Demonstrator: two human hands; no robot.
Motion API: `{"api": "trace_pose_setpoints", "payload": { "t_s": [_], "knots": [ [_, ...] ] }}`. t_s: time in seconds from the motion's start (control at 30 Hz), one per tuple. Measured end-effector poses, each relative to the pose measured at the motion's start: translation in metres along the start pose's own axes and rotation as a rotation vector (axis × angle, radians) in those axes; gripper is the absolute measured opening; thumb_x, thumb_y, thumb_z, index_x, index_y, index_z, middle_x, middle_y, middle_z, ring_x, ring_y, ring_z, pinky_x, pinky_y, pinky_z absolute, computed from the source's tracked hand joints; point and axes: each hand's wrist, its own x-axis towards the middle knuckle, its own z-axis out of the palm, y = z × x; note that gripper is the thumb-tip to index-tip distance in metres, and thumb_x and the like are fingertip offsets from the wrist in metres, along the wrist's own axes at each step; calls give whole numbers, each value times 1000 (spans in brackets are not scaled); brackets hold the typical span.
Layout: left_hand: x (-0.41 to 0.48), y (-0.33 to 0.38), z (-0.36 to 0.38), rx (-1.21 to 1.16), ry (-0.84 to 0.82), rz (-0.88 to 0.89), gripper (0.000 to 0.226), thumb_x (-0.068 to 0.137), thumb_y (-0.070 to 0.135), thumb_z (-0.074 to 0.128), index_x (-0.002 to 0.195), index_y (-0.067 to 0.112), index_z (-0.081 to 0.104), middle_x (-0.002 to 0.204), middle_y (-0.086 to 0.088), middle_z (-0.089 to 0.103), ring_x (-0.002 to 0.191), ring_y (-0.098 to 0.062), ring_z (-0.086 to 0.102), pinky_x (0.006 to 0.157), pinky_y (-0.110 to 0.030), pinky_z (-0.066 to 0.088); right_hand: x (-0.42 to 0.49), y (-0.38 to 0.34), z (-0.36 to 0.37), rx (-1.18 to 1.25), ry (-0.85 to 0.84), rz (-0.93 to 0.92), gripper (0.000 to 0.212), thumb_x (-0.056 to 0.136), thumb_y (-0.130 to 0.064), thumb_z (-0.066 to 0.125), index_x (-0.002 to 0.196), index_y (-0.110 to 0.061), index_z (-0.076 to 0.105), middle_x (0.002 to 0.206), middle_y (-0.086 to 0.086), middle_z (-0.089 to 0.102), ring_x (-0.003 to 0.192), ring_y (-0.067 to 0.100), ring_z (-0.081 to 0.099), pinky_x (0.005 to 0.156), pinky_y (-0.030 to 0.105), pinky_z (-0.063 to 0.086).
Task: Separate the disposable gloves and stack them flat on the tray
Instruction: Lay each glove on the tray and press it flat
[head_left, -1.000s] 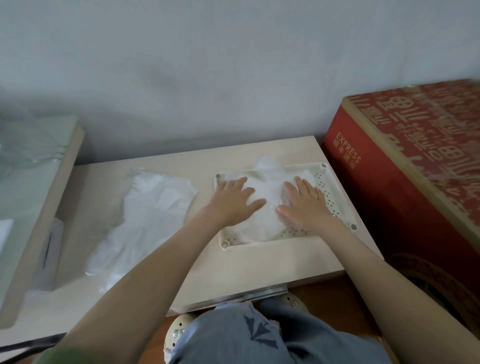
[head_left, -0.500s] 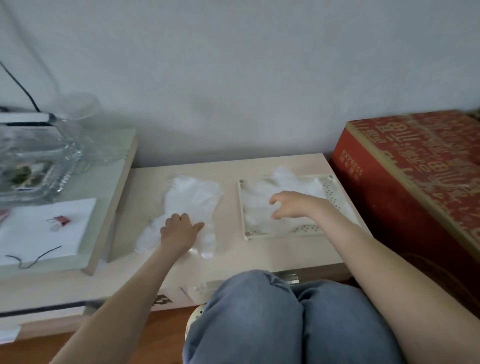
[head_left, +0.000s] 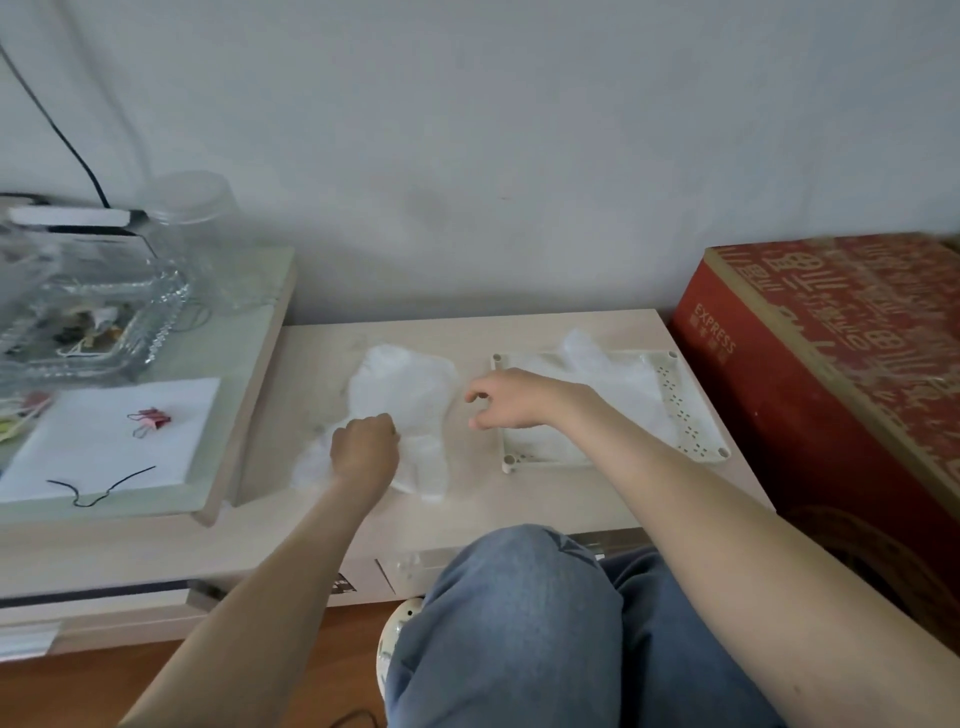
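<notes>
Nearest: knees in blue denim jeans (head_left: 519, 623), right at front edge of pale wood bench (head_left: 571, 499). Left grip (head_left: 363, 449) sits on loose pile of clear thin plastic disposable gloves (head_left: 410, 395), bench centre-left; fingers curled, pinching film, tips hidden under knuckles. Right grip (head_left: 506, 400) hangs over left rim of cream perforated plastic tray (head_left: 691, 415), fingers loosely bent & apart, holding nothing; its forearm crosses tray's front edge. Flat clear gloves (head_left: 613, 379) lie in tray. Right: red printed cardboard box (head_left: 831, 338). Left: raised glass-topped side table (head_left: 234, 338) w/ white paper sheet (head_left: 104, 441), pink binder clips (head_left: 150, 418), cut-glass dish (head_left: 104, 322), clear jar (head_left: 192, 213) at back
</notes>
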Motion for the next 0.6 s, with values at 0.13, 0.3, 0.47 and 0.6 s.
{"api": "trace_pose_setpoints", "payload": {
  "t_s": [0.13, 0.3, 0.47, 0.6],
  "knots": [
    [1, -4, -12, -99, 122, -48, 21, 99, 16, 41, 98, 9, 61, 91, -10, 68, 85, -29, 60, 74, -32, 40, 2, 8, 8, 181, 23, -2, 36, 96, -38, 53, 119, -12, 61, 109, -5, 56, 104, 15, 53, 85, 26, 40],
    [-7, 15, -40, -441, 367, 3, 18, 97, 17, 48, 93, 5, 61, 81, -9, 62, 75, -25, 49, 67, -33, 37, 17, 8, 9, 679, 41, 78, 51, 92, -57, 51, 107, -10, 61, 105, 4, 61, 99, 18, 61, 92, 32, 48],
    [-12, 48, -60, -606, 368, 383, 15, 95, 18, 56, 99, 6, 64, 101, -7, 68, 92, -25, 59, 75, -22, 35, 22, 5, 0, 1025, 88, 44, 49, 83, -66, 55, 107, -24, 64, 108, -5, 62, 104, 12, 54, 99, 27, 40],
    [-15, 62, -68, -612, 313, 679, 8, 91, 11, 60, 88, 4, 63, 93, -5, 69, 86, -23, 59, 75, -24, 39, 18, 16, -12, 1139, 86, 3, 49, 77, -62, 66, 95, -16, 70, 84, -4, 68, 86, 15, 62, 91, 27, 45]
  ]
}}
